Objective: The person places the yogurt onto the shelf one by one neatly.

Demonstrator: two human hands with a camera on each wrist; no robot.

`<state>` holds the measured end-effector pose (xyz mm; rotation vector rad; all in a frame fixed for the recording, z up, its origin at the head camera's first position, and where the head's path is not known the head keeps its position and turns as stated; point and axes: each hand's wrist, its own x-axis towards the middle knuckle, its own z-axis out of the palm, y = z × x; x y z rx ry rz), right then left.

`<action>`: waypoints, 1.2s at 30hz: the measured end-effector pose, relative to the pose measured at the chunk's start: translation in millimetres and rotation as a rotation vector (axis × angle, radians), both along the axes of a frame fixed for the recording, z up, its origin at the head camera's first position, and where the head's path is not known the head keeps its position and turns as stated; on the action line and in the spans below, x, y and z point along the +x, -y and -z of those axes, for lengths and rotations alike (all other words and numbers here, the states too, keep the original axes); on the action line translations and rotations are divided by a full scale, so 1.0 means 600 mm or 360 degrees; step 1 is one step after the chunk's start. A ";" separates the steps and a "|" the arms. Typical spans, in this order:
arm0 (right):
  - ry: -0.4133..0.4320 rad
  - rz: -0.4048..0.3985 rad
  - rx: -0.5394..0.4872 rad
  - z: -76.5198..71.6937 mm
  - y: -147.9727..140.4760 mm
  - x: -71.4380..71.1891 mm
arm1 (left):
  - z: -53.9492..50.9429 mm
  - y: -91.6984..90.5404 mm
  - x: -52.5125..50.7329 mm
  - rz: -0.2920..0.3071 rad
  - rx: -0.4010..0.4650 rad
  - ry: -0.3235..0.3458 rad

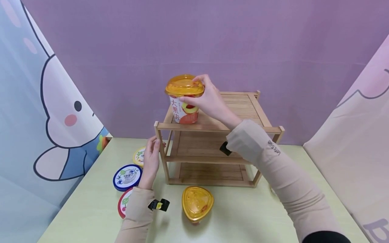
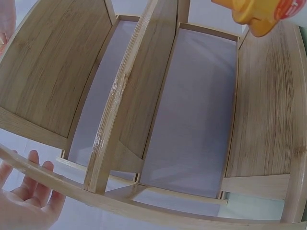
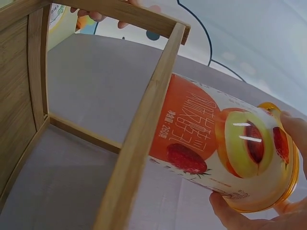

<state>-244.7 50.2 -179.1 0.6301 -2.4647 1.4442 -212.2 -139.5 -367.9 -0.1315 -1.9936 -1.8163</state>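
My right hand (image 1: 209, 98) holds a yogurt cup (image 1: 179, 108) by its amber lid and upper side, over the left front corner of the wooden rack's top shelf (image 1: 240, 104). Peach and strawberry pictures cover the cup's side in the right wrist view, and its base is hidden behind the rack's front rail (image 3: 139, 143). At the rack's left front post (image 1: 164, 165), my left hand (image 1: 151, 162) has its fingers loosely round the wood. The left wrist view shows those fingers (image 2: 41, 194) crossing behind the post.
Another cup with an amber lid (image 1: 197, 204) stands on the table before the rack. Round tubs with yellow (image 1: 138, 156), blue (image 1: 127, 177) and red (image 1: 123, 202) rims lie left of it, partly behind my left arm. A purple cloth (image 1: 121, 74) hangs behind the rack.
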 end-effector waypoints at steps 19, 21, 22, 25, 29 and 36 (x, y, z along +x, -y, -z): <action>-0.0083 0.0014 0.0054 0.017 0.004 0.000 | 0.002 0.002 0.001 -0.0013 -0.0027 -0.0005; -0.0102 0.0015 0.0076 0.019 0.004 0.001 | 0.002 0.003 0.002 -0.0014 -0.0032 0.0006; -0.0122 0.0017 0.0089 0.019 0.004 0.003 | 0.001 0.003 0.002 -0.0014 -0.0031 0.0008; -0.0188 0.0017 0.0126 0.020 0.005 0.005 | 0.000 0.004 0.004 -0.0014 -0.0031 0.0014; -0.0262 0.0014 0.0153 0.021 0.004 0.008 | 0.000 0.003 0.005 -0.0017 -0.0040 0.0018; -0.0305 0.0067 0.0222 0.021 -0.001 0.016 | -0.002 0.003 0.005 -0.0036 -0.0062 0.0001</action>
